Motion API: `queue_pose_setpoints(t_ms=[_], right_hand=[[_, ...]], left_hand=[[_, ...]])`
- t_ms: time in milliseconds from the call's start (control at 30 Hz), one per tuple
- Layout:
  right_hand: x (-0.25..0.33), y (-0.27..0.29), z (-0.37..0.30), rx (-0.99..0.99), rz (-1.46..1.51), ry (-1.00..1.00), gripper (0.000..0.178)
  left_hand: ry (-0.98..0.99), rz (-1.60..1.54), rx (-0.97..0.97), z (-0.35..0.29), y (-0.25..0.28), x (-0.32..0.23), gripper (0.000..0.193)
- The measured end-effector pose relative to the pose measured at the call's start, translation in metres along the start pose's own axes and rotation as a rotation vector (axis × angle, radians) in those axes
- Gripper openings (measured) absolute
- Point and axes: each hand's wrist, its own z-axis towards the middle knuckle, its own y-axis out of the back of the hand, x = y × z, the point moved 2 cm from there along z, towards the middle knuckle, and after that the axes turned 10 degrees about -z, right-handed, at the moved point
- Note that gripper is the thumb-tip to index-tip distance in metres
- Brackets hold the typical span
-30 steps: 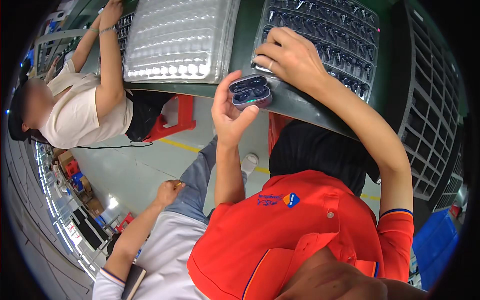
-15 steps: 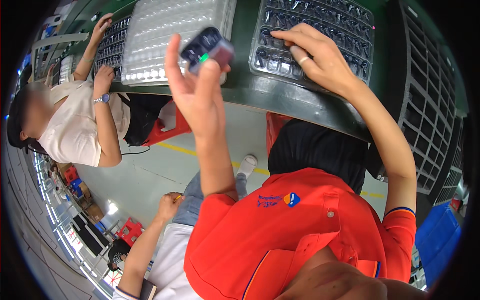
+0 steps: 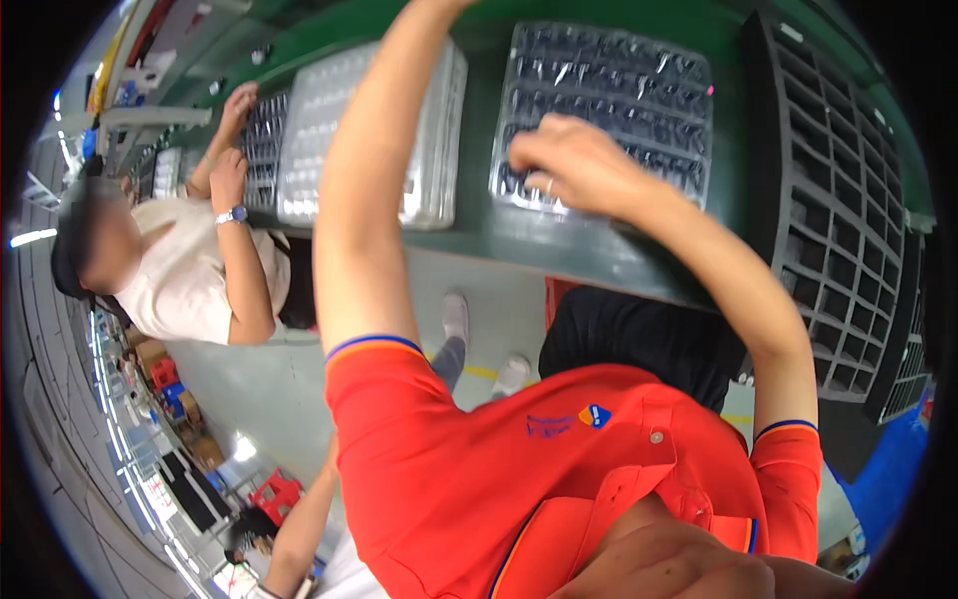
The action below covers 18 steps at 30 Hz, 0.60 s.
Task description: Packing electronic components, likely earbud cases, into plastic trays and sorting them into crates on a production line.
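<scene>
My left forearm (image 3: 364, 180) stretches up past the top edge, passing over a stack of clear trays; the hand itself lies outside the picture. Beneath my right hand (image 3: 569, 165) is a clear plastic tray (image 3: 609, 62) filled with rows of small dark glossy parts. The right hand is at the tray's near left corner, with its fingers curled together and pointing down. Motion blur and the fingers themselves hide what, if anything, is between the fingertips.
The stacked clear trays (image 3: 454, 130) stand left of the filled one on the green table (image 3: 479, 240). A black gridded rack (image 3: 798, 200) borders the table's right side. At the left, a co-worker in a cream shirt (image 3: 185, 265) works over another dark-filled tray (image 3: 264, 150).
My left hand, which held up a dark glossy object with a green spot, has reached forward out of view. My right hand has moved slightly left and down at the tray, fingers more curled.
</scene>
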Motion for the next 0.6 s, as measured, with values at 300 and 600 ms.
queue_pose_setpoints(t_ms=[300,600], right_hand=[[-0.012,-0.014,-0.019,-0.314,-0.246,0.17,0.018],[-0.166,0.285,-0.219,-0.547,-0.635,-0.6,0.032]], left_hand=[[0.299,-0.199,0.073,0.086,-0.072,0.121,0.039],[0.108,0.113,0.181,0.075,-0.034,0.15,0.024]])
